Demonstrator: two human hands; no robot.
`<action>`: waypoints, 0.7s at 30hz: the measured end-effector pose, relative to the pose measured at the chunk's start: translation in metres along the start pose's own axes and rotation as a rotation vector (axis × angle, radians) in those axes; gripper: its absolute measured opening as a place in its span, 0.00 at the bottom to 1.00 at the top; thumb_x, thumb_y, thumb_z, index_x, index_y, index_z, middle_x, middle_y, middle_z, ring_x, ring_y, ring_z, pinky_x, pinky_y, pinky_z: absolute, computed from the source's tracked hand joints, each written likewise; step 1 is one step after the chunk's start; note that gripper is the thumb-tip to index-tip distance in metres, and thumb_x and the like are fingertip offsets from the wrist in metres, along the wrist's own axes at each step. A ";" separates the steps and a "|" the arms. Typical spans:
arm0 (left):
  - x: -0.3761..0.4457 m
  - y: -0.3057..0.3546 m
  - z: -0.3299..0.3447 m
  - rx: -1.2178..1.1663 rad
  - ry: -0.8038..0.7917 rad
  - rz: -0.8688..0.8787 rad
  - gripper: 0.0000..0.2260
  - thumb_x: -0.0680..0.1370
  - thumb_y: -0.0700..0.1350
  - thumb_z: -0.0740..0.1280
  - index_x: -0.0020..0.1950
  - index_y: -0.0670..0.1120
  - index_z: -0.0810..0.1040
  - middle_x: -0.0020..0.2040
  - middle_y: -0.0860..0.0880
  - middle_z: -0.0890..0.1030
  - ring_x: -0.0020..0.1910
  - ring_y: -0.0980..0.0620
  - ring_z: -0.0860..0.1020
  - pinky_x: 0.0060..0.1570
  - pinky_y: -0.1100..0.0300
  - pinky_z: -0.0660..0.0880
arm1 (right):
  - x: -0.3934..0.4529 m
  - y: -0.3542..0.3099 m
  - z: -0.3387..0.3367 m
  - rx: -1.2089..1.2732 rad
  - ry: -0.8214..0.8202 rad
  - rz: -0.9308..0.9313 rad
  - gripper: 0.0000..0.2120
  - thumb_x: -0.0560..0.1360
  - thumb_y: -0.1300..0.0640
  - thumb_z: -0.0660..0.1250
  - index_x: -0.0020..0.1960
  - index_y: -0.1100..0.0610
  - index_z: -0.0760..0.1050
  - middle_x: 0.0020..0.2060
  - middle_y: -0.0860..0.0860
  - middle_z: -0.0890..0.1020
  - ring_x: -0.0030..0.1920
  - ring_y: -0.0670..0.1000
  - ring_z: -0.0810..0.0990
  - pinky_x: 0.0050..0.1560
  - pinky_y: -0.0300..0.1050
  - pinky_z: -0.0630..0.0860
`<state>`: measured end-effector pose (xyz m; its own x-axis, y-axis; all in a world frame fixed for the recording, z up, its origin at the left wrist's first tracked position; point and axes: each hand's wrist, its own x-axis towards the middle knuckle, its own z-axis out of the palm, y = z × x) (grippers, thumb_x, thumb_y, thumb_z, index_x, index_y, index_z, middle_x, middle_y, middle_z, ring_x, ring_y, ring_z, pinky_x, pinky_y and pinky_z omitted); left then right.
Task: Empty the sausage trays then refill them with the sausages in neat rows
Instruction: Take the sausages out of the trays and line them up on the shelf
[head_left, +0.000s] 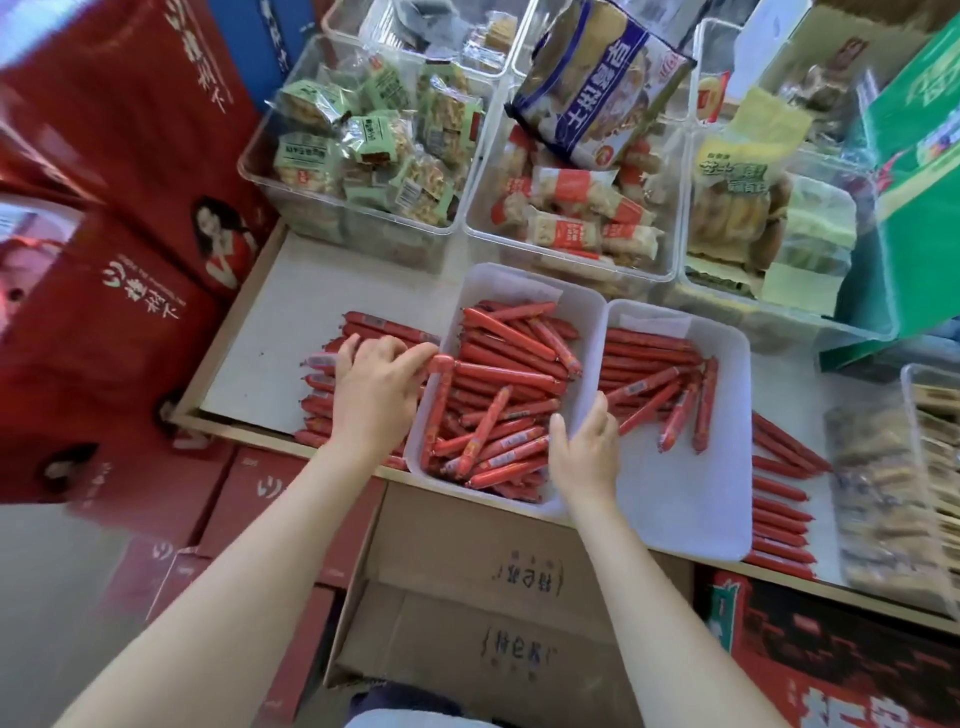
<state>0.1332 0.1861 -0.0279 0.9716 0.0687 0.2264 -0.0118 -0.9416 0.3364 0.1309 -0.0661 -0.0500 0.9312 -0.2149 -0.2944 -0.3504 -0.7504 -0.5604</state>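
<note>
Two white sausage trays stand side by side on the shelf. The left tray (587, 312) is heaped with red sausages (509, 384) lying in all directions. The right tray (691, 499) holds fewer sausages (660, 384), at its far end, with its near half bare. My left hand (374, 395) lies over a pile of loose sausages (317, 400) left of the left tray, its fingers at that tray's left rim touching one sausage end (442, 364). My right hand (587, 447) grips the left tray's right wall, thumb inside.
More loose sausages (779, 499) lie on the shelf right of the right tray. Clear bins of wrapped snacks (363, 150) stand behind the trays. Red cartons (104, 260) rise on the left. An open brown carton (467, 597) sits below the shelf edge.
</note>
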 end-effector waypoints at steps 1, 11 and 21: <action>0.011 -0.011 0.003 0.057 -0.006 -0.026 0.14 0.78 0.41 0.68 0.62 0.51 0.81 0.52 0.44 0.80 0.54 0.40 0.77 0.67 0.38 0.62 | -0.002 0.001 0.009 0.001 -0.003 -0.002 0.33 0.82 0.48 0.58 0.79 0.61 0.50 0.74 0.62 0.62 0.71 0.62 0.65 0.67 0.55 0.66; 0.007 -0.032 0.052 0.000 -0.649 -0.282 0.24 0.85 0.58 0.43 0.81 0.56 0.53 0.82 0.52 0.47 0.81 0.48 0.46 0.77 0.40 0.43 | -0.003 0.001 0.015 -0.003 0.022 -0.044 0.34 0.83 0.47 0.56 0.80 0.60 0.44 0.76 0.60 0.58 0.73 0.60 0.64 0.67 0.53 0.68; -0.031 0.068 0.044 -0.220 -0.241 0.039 0.28 0.81 0.58 0.55 0.79 0.47 0.63 0.80 0.48 0.60 0.80 0.48 0.53 0.78 0.46 0.47 | 0.007 0.013 -0.009 0.116 0.047 -0.034 0.22 0.84 0.48 0.53 0.74 0.56 0.64 0.69 0.54 0.68 0.68 0.54 0.69 0.62 0.44 0.66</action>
<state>0.1131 0.1056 -0.0526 0.9971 -0.0703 0.0292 -0.0751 -0.8464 0.5272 0.1341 -0.0826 -0.0526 0.9454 -0.2218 -0.2386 -0.3254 -0.6809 -0.6561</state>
